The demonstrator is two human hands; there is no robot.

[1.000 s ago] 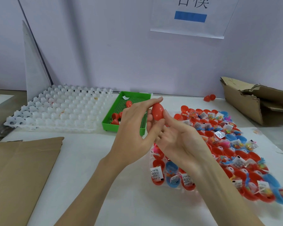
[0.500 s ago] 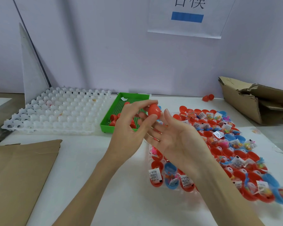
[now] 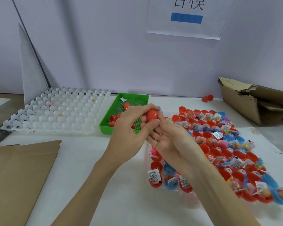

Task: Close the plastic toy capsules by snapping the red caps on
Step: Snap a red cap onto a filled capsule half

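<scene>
I hold one red capsule (image 3: 152, 115) up over the middle of the worktop (image 3: 82, 160), just in front of the green tray (image 3: 112, 110) of loose caps: my left hand (image 3: 129, 136) pinches it between thumb and fingertips, while my right hand (image 3: 171, 141) lies relaxed beneath, fingers cradling its underside. It looks a light, hard, glossy shell (likely to squirt out of a careless squeeze), so I would grip each half near its dome and press along its length. The unfinished halves (image 3: 219, 144), stuffed with bagged toys, fill the worktop's right side.
</scene>
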